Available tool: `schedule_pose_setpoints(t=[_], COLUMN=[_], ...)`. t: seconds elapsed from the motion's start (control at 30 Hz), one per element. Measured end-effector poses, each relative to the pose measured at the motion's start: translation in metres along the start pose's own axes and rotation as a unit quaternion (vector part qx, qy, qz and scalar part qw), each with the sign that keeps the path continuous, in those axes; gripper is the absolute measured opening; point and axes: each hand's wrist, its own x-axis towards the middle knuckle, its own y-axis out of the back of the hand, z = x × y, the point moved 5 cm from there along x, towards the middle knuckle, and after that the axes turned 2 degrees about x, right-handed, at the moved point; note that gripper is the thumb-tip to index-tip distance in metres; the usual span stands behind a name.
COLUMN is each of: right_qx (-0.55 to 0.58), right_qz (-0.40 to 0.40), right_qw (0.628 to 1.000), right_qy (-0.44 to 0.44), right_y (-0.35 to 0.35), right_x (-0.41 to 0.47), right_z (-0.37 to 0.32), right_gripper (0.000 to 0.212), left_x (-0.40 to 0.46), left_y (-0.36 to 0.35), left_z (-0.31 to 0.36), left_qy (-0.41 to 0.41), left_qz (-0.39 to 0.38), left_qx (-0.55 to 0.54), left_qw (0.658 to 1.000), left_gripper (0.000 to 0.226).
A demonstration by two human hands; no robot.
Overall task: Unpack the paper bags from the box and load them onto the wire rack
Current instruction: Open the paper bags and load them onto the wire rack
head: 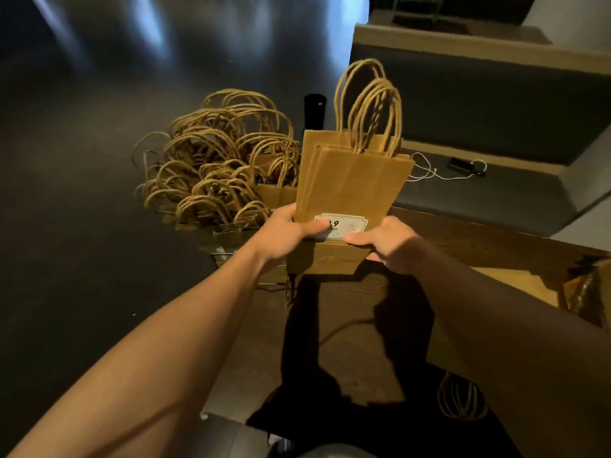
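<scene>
Left hand and right hand grip flat paper bags upright beside a heaped pile.

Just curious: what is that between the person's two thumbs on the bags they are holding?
In the head view, a white label sits on the held bags, between left hand and right hand.

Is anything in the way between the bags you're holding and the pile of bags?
Nothing visible. The left hand and right hand hold the bags right beside the pile, with only open space between.
</scene>
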Motion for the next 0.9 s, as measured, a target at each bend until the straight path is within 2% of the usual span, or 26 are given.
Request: schedule_pose_setpoints(t=[0.07,0.1,0.17,0.23,0.3,0.43,0.53,0.57,0.63,0.7,0.73,0.83,0.9], right_qx=[-0.007,-0.009,0.008,0.029,0.014,-0.056,-0.051,-0.059,-0.08,-0.089,-0.102,-0.108,-0.101], right_qz=[-0.026,-0.042,-0.041,-0.027,-0.011,-0.013,-0.015,-0.015,-0.017,-0.006,0.0,0.003,-0.001], right_qw=[1.0,0.999,0.999,0.999,1.0,0.998,0.999,0.998,0.996,0.994,0.993,0.992,0.993], right_qy=[0.013,0.013,0.0,-0.014,-0.008,0.014,0.002,0.012,0.041,0.059,0.065,0.06,0.06], right_y=[-0.006,-0.014,-0.023,-0.032,-0.039,-0.066,-0.09,-0.097,-0.111,-0.12,-0.124,-0.133,-0.137], right_x=[0.002,0.002,0.003,0.007,0.012,0.015,0.02,0.022,0.022,0.023,0.023,0.026,0.025], right_z=[0.002,0.004,0.008,0.012,0.016,0.032,0.044,0.045,0.045,0.044,0.043,0.046,0.047], right_gripper=[0.037,0.038,0.041,0.044,0.048,0.04,0.055,0.049,0.033,0.027,0.024,0.019,0.026], left_x=[-0.009,-0.015,-0.025,-0.032,-0.038,-0.053,-0.056,-0.059,-0.065,-0.07,-0.071,-0.073,-0.076], left_y=[0.004,0.012,0.022,0.039,0.057,0.078,0.092,0.099,0.119,0.137,0.144,0.16,0.164], left_z=[-0.003,-0.006,-0.005,-0.009,-0.015,-0.029,-0.044,-0.048,-0.061,-0.074,-0.08,-0.093,-0.097], left_qy=[0.035,0.046,0.051,0.037,0.03,0.042,0.023,0.023,0.035,0.048,0.046,0.033,0.027], left_qz=[-0.041,-0.055,-0.064,-0.032,0.01,0.022,0.05,0.069,0.103,0.128,0.141,0.173,0.173], left_qx=[0.048,0.059,0.027,-0.065,-0.086,0.122,0.159,0.158,0.143,0.111,0.107,0.093,0.095], left_qw=[0.997,0.996,0.996,0.997,0.996,0.991,0.986,0.985,0.984,0.984,0.983,0.98,0.98], left_gripper=[0.048,0.046,0.029,0.021,0.018,0.015,0.014,0.006,0.023,0.048,0.053,0.026,0.021])
